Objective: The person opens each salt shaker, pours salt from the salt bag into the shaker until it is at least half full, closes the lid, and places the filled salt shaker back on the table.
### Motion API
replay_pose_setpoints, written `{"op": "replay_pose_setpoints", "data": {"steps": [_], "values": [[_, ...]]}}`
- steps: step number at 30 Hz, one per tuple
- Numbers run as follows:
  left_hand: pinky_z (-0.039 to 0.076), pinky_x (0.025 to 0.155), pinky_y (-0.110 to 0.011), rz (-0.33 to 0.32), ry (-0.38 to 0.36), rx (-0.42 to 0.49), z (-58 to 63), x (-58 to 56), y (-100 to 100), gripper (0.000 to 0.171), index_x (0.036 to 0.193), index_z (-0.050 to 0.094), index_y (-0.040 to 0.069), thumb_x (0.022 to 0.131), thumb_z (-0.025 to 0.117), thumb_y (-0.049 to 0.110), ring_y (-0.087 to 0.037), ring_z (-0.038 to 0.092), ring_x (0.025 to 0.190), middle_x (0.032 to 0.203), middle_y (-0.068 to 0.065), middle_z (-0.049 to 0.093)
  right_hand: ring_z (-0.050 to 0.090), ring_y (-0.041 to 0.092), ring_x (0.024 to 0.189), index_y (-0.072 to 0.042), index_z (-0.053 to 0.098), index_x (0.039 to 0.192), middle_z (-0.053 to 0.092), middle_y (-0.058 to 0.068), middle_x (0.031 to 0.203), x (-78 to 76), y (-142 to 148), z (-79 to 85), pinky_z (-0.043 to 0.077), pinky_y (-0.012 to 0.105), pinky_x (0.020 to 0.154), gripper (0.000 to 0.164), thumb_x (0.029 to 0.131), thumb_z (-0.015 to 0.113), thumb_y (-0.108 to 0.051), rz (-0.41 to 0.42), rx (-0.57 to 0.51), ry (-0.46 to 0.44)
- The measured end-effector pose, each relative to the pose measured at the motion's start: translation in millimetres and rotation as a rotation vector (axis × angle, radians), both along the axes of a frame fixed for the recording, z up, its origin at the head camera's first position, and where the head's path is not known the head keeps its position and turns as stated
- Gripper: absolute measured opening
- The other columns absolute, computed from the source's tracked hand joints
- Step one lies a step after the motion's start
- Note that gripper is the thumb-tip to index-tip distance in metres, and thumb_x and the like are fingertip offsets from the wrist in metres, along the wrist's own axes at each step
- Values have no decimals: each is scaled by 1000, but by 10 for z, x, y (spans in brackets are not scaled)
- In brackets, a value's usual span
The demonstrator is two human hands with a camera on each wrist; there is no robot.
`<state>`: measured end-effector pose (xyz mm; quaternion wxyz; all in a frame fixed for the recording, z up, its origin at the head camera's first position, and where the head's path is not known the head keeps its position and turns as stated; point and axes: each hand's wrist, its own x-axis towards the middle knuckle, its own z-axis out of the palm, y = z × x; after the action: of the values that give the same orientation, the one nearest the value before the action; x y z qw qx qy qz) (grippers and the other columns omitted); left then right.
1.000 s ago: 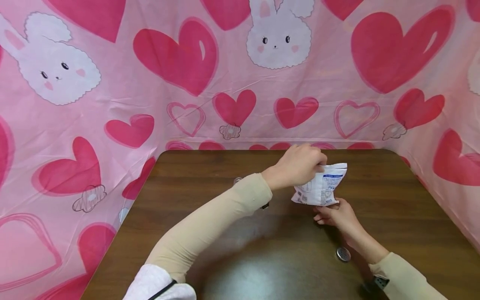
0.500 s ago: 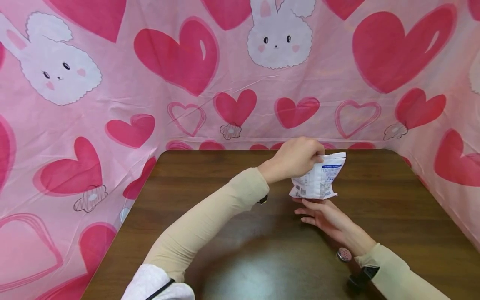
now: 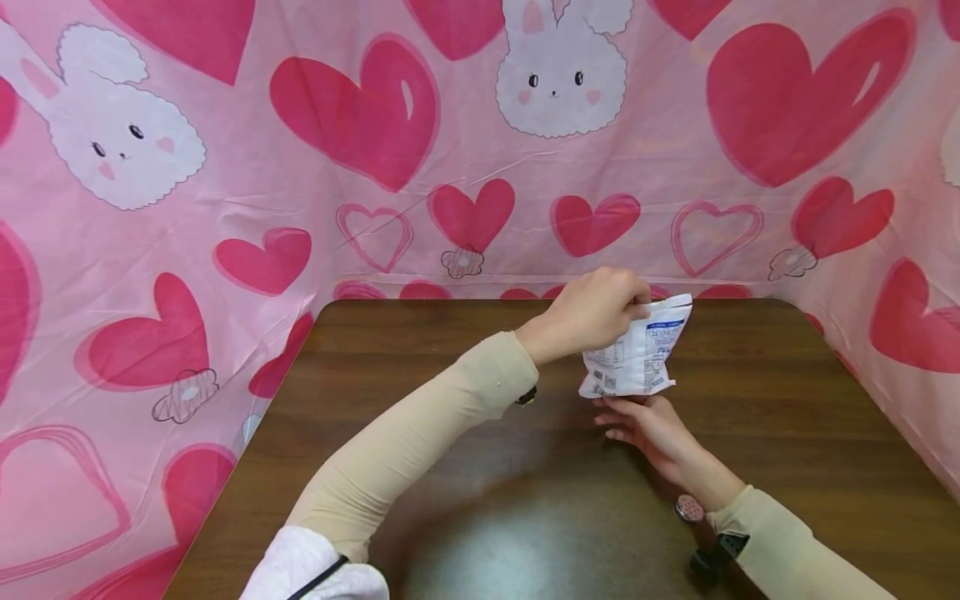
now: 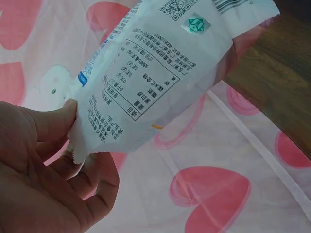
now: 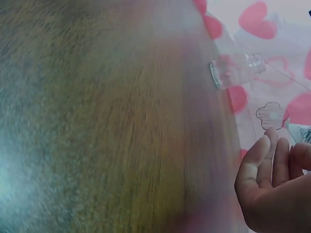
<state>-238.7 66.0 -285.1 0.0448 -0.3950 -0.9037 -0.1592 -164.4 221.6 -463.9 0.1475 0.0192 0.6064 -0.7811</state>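
A white printed plastic packet [image 3: 633,354] hangs tilted above the table. My left hand [image 3: 596,308] pinches its upper edge from the left. In the left wrist view, the thumb and curled fingers of that hand [image 4: 63,165] grip one end of the packet [image 4: 146,73], which bears a printed table and a square code. Just under the packet's lower edge is my right hand [image 3: 660,437], its fingers loosely extended and holding nothing. Its fingertips seem to touch the packet's bottom, though contact is hard to tell. In the right wrist view, this hand [image 5: 272,184] has gently bent fingers.
A round metal lid with holes [image 3: 688,508] lies on the brown wooden table [image 3: 495,500], beside my right wrist. A clear glass jar [image 5: 238,71] stands near the table edge in the right wrist view; my left arm hides it in the head view. Pink heart-patterned cloth [image 3: 465,133] surrounds the table.
The packet has risen slightly in my left hand. My right hand has left the packet's lower right corner, moved left beneath it and loosened its fingers. The lid shows more plainly.
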Motion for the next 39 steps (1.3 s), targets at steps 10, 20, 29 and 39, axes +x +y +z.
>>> {"op": "replay_pose_setpoints", "data": {"steps": [10, 20, 29, 39], "values": [[48, 77, -20, -52, -16, 51, 15, -30, -36, 15, 112, 79, 12, 103, 69, 19, -11, 60, 88, 102, 3, 71, 73, 15, 82, -5, 64, 114, 76, 7, 99, 3, -33, 39, 60, 31, 71, 12, 107, 62, -14, -83, 132, 15], [47, 76, -18, -103, -17, 114, 24, -59, -108, 12, 108, 79, 9, 102, 72, 16, -11, 60, 86, 98, 2, 70, 74, 19, 95, 6, 50, 136, 72, 15, 115, 16, -48, 24, 61, 38, 84, 38, 109, 60, -18, -36, 141, 43], [46, 79, -18, -133, -14, 120, 63, -16, -119, 12, 107, 80, 9, 102, 71, 16, -11, 60, 88, 98, 2, 71, 72, 26, 113, -5, 44, 142, 70, 8, 126, 16, -47, -17, 57, 46, 95, 37, 108, 60, -9, 55, -31, 126], [46, 79, -19, -145, -5, 133, 114, 24, -161, 12, 105, 80, 8, 102, 71, 15, -10, 59, 88, 95, 2, 69, 66, 30, 124, -16, 43, 144, 65, 5, 136, -38, -2, -17, 51, 51, 102, 33, 113, 50, -10, 153, -164, 181]]}}
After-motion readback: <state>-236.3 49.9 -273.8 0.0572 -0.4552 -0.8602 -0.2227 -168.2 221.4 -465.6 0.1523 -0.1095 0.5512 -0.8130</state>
